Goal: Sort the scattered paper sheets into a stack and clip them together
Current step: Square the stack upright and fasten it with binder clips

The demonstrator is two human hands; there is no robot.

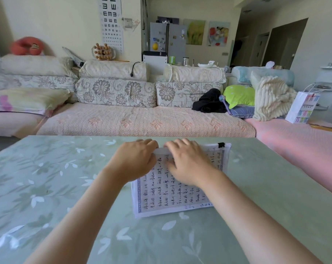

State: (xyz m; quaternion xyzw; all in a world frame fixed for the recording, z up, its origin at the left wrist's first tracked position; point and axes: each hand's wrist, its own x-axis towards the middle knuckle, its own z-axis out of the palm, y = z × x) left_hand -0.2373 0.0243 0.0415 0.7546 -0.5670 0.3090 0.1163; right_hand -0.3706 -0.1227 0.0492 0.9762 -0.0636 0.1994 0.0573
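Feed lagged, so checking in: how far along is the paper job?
Done: the sheets lie in one stack, a black clip on its far right corner. In hand: the left hand and right hand hold the far edge. Left: perhaps final squaring; no loose sheets show.

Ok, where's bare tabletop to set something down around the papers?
Widest free patch: table left of the paper stack, beyond the left forearm. Another lies right of the stack, toward the pink sofa. Crowded: the stack's far edge, held by left hand, right hand, with the black clip.
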